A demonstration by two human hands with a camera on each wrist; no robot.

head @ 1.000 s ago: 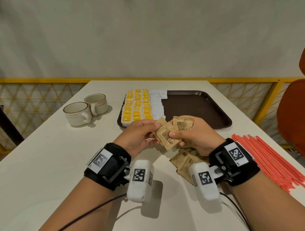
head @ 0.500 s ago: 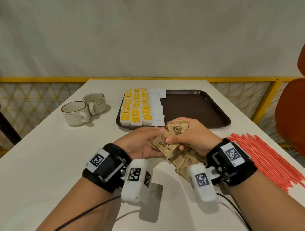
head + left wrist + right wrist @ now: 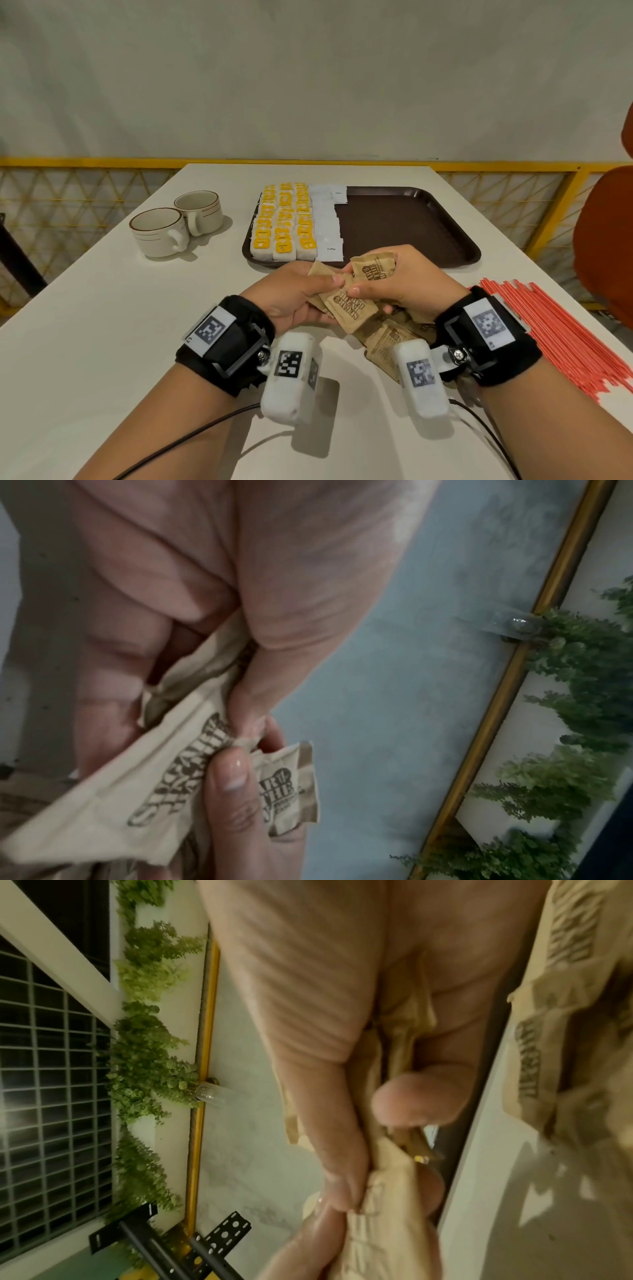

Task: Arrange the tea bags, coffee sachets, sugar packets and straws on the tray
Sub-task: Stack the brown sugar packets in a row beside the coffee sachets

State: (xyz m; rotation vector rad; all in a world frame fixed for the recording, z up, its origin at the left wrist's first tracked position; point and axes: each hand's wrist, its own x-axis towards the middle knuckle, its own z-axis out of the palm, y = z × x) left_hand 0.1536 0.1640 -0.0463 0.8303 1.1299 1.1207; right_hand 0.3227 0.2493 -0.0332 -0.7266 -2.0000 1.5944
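Both hands meet just in front of the brown tray (image 3: 404, 219), holding brown sugar packets (image 3: 349, 305). My left hand (image 3: 294, 294) pinches a few packets (image 3: 164, 772) between thumb and fingers. My right hand (image 3: 411, 281) grips another packet (image 3: 375, 270) and its thumb (image 3: 229, 777) presses on the shared bundle (image 3: 390, 1218). More sugar packets (image 3: 387, 339) lie on the table under my right wrist. Yellow-tagged tea bags (image 3: 282, 222) fill the tray's left side in rows, with white coffee sachets (image 3: 329, 226) in a column beside them. Red straws (image 3: 561, 339) lie in a pile at the right.
Two cream cups (image 3: 178, 222) stand left of the tray. The tray's right half is bare brown surface. An orange chair (image 3: 606, 240) is past the table's right edge. A yellow railing (image 3: 102, 162) runs behind the white table (image 3: 85, 325).
Both hands have drifted slightly away from me toward the tray's near edge while shuffling the sugar packets between them. Nothing else on the table has moved.
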